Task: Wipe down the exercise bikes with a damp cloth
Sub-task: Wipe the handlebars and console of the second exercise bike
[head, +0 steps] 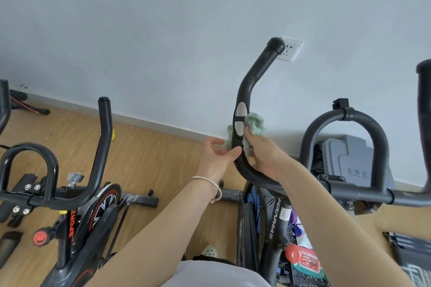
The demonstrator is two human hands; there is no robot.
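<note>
At the lower left of the frame we see one exercise bike point(70, 226), black with red lettering. Its red-rimmed flywheel point(105, 205) is just right of the frame, and it stands on the wooden floor point(149, 147).

Moving toward the centre, the left hand point(215, 158) reaches up from the bottom edge with a thin bracelet point(208, 184) on the wrist. Its thumb and fingers are curled, and between them they pinch the left end of the cloth point(256, 123). The thumb tip touches the bar.

That bar is the curved black handlebar point(247, 87) of the second exercise bike point(278, 215), rising in the middle of the frame toward the pale wall point(163, 30). The cloth is pale green and fluffy. It is wrapped round the handlebar just below its bend, beside a silver oval pad, and shows on both sides of the tube.

Just right of the bar, the right hand point(264, 158) grips the bunched right part of the cloth, with its fingers curled and pressed against the tube.

Above, behind the bar's tip, a white wall socket point(291, 51) sits on the wall. Further right a grey bin point(349, 158) shows through a looped bar, and a red pack of wipes point(303, 259) lies at the lower right.
</note>
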